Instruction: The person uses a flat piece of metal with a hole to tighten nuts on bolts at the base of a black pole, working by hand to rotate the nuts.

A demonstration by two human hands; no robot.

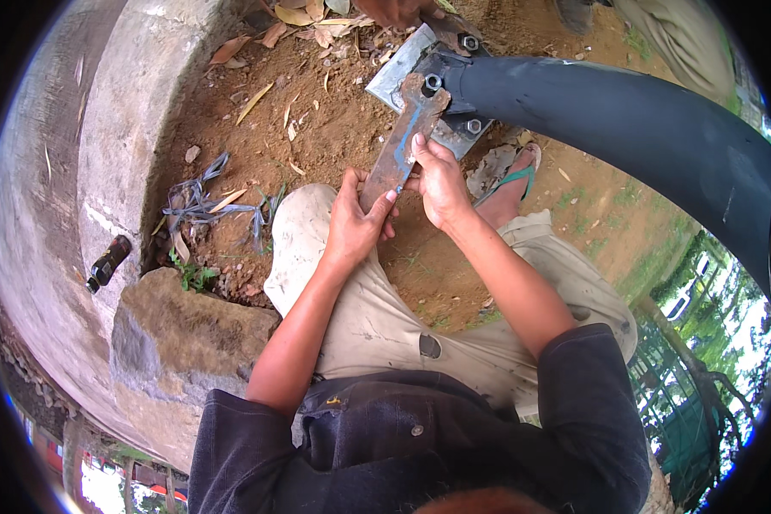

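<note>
Both my hands hold a rusty flat steel spanner (396,157) with a streak of blue paint. Its forked end sits at a nut (433,83) on the base of a dark pole (591,94); I cannot tell how fully the jaws go round it. My left hand (357,218) is closed on the near end. Farther up the shank, my right hand (438,178) grips with the thumb along its top. Under the pole lies a grey metal base plate (397,75), with another nut (474,126) nearer me and one more nut (469,42) beyond.
Another person's hand (396,10) is beside the plate's far side, and a trouser leg (681,38) stands at far right. A curved concrete wall (124,111) runs along the left, with a dark bottle-like object (109,263) on it. A large rock (188,330) and grey plastic strips (210,201) lie nearby.
</note>
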